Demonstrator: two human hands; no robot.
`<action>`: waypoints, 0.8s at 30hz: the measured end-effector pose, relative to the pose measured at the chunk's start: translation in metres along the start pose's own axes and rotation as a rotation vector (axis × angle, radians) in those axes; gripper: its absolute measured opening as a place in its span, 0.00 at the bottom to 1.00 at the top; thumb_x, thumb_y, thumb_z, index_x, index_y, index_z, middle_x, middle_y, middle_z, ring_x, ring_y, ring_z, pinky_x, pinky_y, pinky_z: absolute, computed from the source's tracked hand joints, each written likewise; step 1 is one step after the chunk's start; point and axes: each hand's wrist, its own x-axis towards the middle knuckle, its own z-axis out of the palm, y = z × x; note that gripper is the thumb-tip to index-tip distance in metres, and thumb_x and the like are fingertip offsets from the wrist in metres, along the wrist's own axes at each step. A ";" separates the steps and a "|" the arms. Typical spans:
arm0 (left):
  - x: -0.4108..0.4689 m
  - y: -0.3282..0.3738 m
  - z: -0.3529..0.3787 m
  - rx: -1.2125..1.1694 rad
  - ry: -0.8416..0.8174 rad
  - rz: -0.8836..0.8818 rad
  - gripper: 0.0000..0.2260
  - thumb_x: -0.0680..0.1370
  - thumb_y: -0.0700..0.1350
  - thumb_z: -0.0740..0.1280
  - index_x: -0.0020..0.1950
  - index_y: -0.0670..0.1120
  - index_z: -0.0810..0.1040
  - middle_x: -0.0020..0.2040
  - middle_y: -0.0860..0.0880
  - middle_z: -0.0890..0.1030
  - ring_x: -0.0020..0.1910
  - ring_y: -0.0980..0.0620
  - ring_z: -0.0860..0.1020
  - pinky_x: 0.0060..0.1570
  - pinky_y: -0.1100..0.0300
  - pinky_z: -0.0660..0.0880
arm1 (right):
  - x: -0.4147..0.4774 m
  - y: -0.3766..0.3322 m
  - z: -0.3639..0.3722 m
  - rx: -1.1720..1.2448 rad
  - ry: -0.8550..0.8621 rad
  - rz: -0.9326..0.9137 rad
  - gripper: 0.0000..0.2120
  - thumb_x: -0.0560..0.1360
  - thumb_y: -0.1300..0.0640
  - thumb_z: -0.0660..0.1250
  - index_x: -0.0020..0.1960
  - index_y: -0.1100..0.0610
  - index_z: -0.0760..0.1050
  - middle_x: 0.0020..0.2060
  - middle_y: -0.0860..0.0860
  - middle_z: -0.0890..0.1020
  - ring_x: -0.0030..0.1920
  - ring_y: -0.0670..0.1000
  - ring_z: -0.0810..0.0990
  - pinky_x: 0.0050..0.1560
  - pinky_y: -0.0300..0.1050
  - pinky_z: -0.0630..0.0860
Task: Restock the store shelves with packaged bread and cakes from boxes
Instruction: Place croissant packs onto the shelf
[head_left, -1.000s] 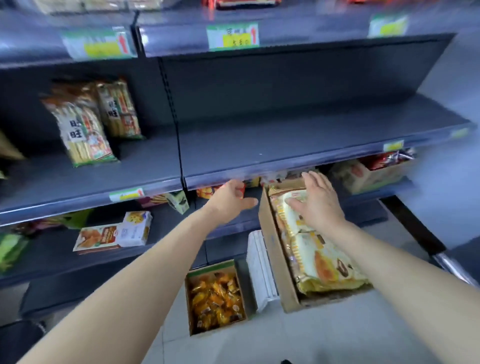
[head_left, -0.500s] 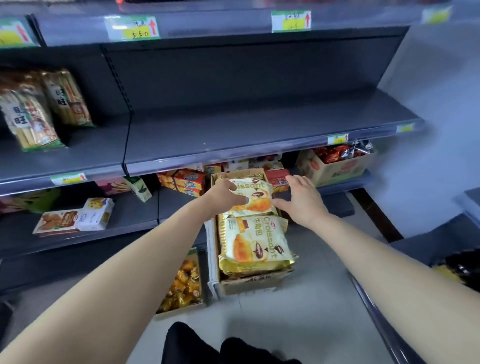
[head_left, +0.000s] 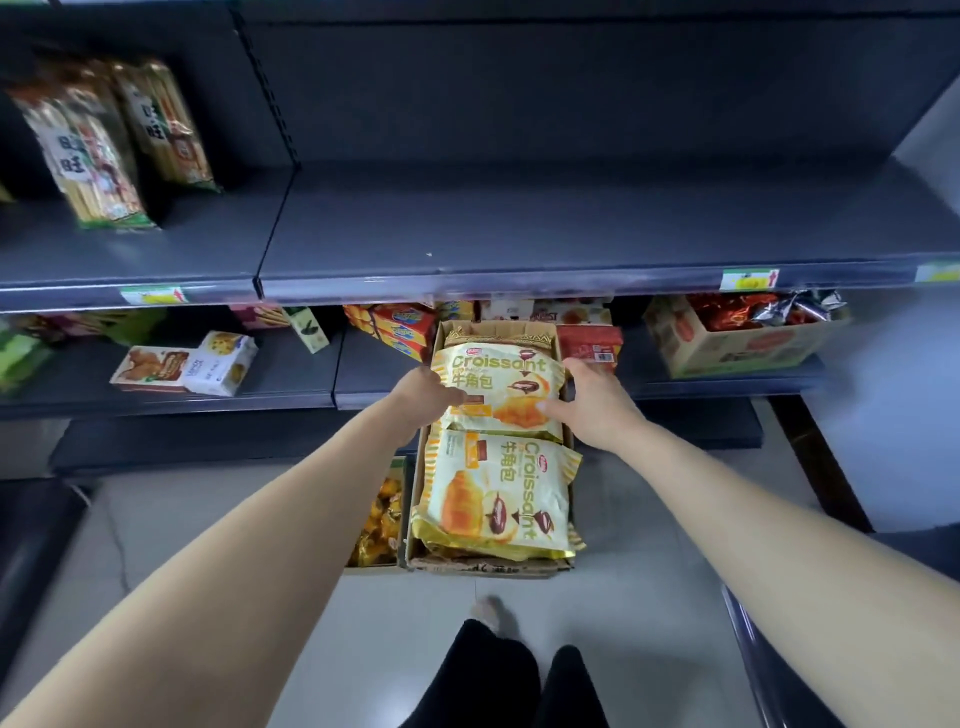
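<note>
A brown cardboard box (head_left: 488, 567) stands on the floor in front of the shelves, filled with yellow croissant packs. My left hand (head_left: 423, 391) grips the left edge of the far croissant pack (head_left: 501, 382). On that pack's right edge sits my right hand (head_left: 597, 402), thumb pressed on its face. A second croissant pack (head_left: 493, 499) lies nearer to me in the box. Just above the box runs a wide dark shelf (head_left: 571, 228) with nothing on this section.
Tall snack bags (head_left: 98, 145) stand at the shelf's left. The lower shelf holds biscuit boxes (head_left: 187, 364), orange cartons (head_left: 400, 327) and an open carton of red packets (head_left: 737, 338). A box of gold-wrapped sweets (head_left: 376, 519) sits left of the croissant box. My legs (head_left: 504, 680) are below.
Both hands have closed in on the far croissant pack, from hovering over the box to gripping its two sides. The view has tilted down and nearer to the box.
</note>
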 end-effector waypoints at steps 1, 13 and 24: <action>0.007 0.000 0.002 -0.010 -0.003 -0.036 0.27 0.78 0.47 0.65 0.74 0.38 0.61 0.63 0.40 0.74 0.61 0.40 0.74 0.57 0.48 0.72 | 0.007 0.002 0.001 0.018 -0.016 0.006 0.23 0.75 0.50 0.68 0.67 0.53 0.68 0.62 0.53 0.75 0.63 0.56 0.72 0.60 0.50 0.71; 0.028 -0.013 0.016 0.018 -0.215 -0.372 0.26 0.76 0.51 0.68 0.71 0.44 0.65 0.68 0.43 0.72 0.65 0.41 0.72 0.62 0.47 0.69 | 0.058 0.026 0.029 0.131 -0.250 0.168 0.24 0.75 0.51 0.68 0.68 0.57 0.68 0.64 0.54 0.75 0.63 0.55 0.73 0.62 0.49 0.71; 0.016 -0.035 0.052 -0.108 -0.118 -0.381 0.26 0.68 0.48 0.77 0.63 0.43 0.75 0.58 0.46 0.80 0.57 0.45 0.78 0.60 0.48 0.75 | 0.105 0.050 0.063 0.566 -0.340 0.442 0.30 0.71 0.45 0.71 0.68 0.57 0.67 0.58 0.54 0.78 0.57 0.55 0.77 0.62 0.51 0.72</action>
